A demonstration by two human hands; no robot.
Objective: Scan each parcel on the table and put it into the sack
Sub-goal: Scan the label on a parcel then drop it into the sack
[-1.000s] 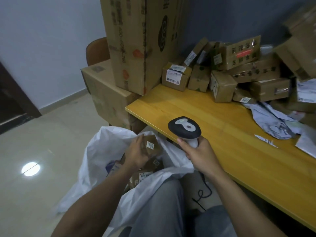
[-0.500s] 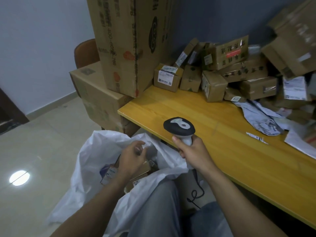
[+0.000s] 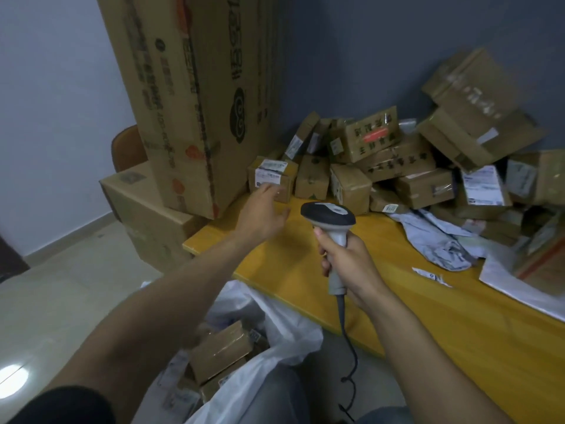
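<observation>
Yellow wooden desk (image 3: 305,286) corner: brown cardboard parcel (image 3: 284,172), best grasped label-up by spread left hand (image 3: 261,214); grey scanner (image 3: 328,214) gripped in right hand (image 3: 345,264).

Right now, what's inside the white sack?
Several brown taped cardboard parcels with white labels lie in the white sack. Anything beneath them is covered by those parcels and the sack's folds.

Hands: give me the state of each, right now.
Left hand: open, empty, stretched out toward a labelled box.
Right hand: closed round the scanner handle.
</observation>
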